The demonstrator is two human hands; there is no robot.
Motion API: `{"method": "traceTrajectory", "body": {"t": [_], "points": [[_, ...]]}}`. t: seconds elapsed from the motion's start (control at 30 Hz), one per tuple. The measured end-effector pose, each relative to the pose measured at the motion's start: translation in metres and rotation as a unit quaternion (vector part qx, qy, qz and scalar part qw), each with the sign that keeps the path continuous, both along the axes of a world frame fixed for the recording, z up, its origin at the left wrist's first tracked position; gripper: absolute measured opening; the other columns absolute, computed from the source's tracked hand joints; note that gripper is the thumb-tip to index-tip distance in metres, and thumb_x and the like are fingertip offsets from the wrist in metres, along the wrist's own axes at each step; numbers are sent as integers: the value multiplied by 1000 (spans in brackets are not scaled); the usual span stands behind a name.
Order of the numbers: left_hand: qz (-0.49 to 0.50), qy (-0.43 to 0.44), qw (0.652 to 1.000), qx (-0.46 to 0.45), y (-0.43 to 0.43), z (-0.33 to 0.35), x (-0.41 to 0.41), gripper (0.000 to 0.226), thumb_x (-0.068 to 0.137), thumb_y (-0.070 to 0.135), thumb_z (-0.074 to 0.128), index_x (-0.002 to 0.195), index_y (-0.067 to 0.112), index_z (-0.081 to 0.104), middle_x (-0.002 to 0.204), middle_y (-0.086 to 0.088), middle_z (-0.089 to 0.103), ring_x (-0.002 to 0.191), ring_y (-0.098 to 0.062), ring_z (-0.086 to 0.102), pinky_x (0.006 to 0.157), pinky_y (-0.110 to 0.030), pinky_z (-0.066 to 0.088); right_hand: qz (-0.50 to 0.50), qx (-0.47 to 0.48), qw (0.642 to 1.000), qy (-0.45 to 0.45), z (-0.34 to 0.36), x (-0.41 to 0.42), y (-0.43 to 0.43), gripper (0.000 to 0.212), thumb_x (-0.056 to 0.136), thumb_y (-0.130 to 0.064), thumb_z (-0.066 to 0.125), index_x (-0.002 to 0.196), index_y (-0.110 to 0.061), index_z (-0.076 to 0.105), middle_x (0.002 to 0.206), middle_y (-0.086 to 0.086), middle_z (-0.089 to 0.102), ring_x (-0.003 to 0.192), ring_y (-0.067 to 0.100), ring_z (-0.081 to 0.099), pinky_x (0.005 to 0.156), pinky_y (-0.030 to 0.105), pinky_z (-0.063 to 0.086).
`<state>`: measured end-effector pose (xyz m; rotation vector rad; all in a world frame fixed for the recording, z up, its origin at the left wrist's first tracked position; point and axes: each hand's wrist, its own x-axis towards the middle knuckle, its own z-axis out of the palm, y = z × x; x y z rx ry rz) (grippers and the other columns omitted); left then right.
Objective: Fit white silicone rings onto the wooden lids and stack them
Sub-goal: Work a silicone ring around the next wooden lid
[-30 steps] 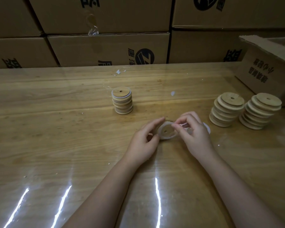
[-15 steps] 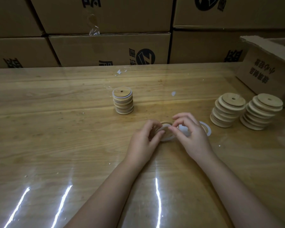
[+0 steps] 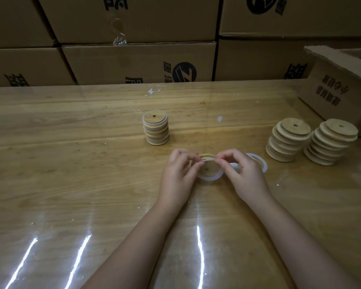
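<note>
Left half of bench (image 3: pixel 61 163) is open wood, wide room to pass. Ringed stack (image 3: pixel 156 130) stands alone mid-bench, gaps on every side. Left hand (image 3: pixel 179 174) and right hand (image 3: pixel 246 176) pinch a lid (image 3: pixel 209 172) at centre, forearms blocking the near middle. Right side tight: loose ring (image 3: pixel 258 161) just beside right hand, inner lid stack (image 3: pixel 288 140) and outer lid stack (image 3: pixel 331 142) nearly touching, box (image 3: pixel 338 90) close behind. Cartons (image 3: pixel 138 61) wall the far edge.

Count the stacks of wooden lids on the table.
3. The middle stack stands alone at centre; the inner right stack and the outer right stack sit side by side by the open box. The left hand and right hand hold one loose lid.
</note>
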<state>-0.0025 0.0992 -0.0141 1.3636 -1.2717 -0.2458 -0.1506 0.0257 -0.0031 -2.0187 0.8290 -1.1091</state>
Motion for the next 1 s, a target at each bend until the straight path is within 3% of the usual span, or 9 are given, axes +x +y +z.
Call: {"method": "traceTrajectory", "body": {"t": [0.1,0.17,0.43,0.73,1.0], "points": [[33,-24,999,-7,0,2,1,3,80,9,69,81,12,67,89,2,61,90,-4,57,78,-18,45,-4,-29,999,13,0,0,0,7,86,-9,65,84,-16,63,84,-15,63,86,-2,58,76,5,39],[30,7,1000,0,1,4,1,9,80,7,70,80,16,68,89,1,63,89,-4,59,72,-17,46,-4,-42,999,19,1,0,1,6,87,-9,64,85,-15,63,84,-16,62,87,-3,57,76,4,38],[36,34,998,26,2,6,2,7,83,3,67,83,9,70,90,-3,65,88,1,59,82,-16,45,7,-12,1000,20,2,0,2,11,89,-10,61,85,-20,60,86,-15,64,87,-3,57,76,5,38],[66,-46,996,31,-1,1,7,4,85,10,67,85,12,70,90,7,62,83,8,56,73,-9,42,10,-6,999,40,5,-1,-1,10,90,-11,59,85,-19,60,85,-13,64,84,2,57,73,6,39],[49,-101,993,31,-2,3,12,7,86,8,64,88,7,71,93,0,65,86,1,56,73,-10,44,5,24,998,55,4,-4,-5,12,91,-14,58,86,-25,60,83,-10,66,77,4,59,64,7,40]]}}
